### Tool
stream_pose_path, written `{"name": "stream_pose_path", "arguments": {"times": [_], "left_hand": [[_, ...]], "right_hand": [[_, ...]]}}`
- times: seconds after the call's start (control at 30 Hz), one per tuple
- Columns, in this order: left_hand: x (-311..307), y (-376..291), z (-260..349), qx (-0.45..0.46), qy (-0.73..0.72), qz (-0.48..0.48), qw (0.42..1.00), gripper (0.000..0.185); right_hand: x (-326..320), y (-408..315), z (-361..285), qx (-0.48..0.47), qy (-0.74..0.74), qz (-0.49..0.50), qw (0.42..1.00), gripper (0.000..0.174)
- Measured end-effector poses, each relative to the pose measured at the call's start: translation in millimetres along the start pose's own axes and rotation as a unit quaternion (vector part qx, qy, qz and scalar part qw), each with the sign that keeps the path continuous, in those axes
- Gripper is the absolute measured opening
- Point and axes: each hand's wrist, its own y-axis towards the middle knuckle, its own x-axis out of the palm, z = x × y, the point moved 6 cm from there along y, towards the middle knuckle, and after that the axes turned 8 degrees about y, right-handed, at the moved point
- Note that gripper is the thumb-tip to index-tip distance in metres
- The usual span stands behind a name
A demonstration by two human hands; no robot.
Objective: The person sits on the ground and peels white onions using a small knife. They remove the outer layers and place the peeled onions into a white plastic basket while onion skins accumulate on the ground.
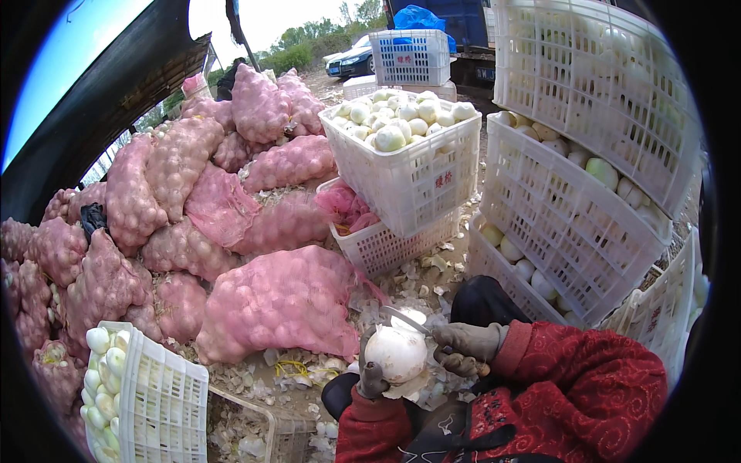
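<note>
A large white onion, partly stripped of its skin, rests in my gloved left hand, whose fingers curl around its left side. My gloved right hand grips a knife by its handle, and the blade lies across the top of the onion. A pale cut piece of onion shows behind the blade. Loose papery skin hangs under the onion. Just beyond my hands lies a full pink mesh sack of onions.
White plastic crates of peeled onions stand ahead, in a leaning stack at the right, and at the lower left. Pink mesh sacks are heaped at the left. Onion skins litter the ground. A car is parked behind.
</note>
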Motion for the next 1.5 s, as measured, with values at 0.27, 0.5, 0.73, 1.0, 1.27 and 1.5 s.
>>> {"name": "stream_pose_path", "arguments": {"times": [0.27,0.5,0.73,1.0,1.27,1.5], "left_hand": [[-1,-12,2,0.005,0.033,0.062,0.997,0.107],[-29,5,2,0.044,0.083,0.130,0.987,0.094],[-26,10,-3,0.013,0.024,0.193,0.981,0.083],[-20,9,14,0.128,0.142,0.201,0.961,0.082],[-25,15,12,0.120,0.036,0.190,0.974,0.086],[-20,13,7,0.081,-0.038,0.157,0.984,0.090]], "right_hand": [[13,12,-6,-0.055,0.023,-0.002,0.998,0.039],[9,18,-25,-0.271,-0.052,0.040,0.960,0.049],[14,14,-47,-0.502,-0.396,0.113,0.761,0.052],[21,27,-38,-0.348,-0.583,0.154,0.718,0.059],[30,24,-19,-0.157,0.022,0.099,0.982,0.036],[51,19,-13,-0.003,0.337,-0.180,0.924,0.052]]}}
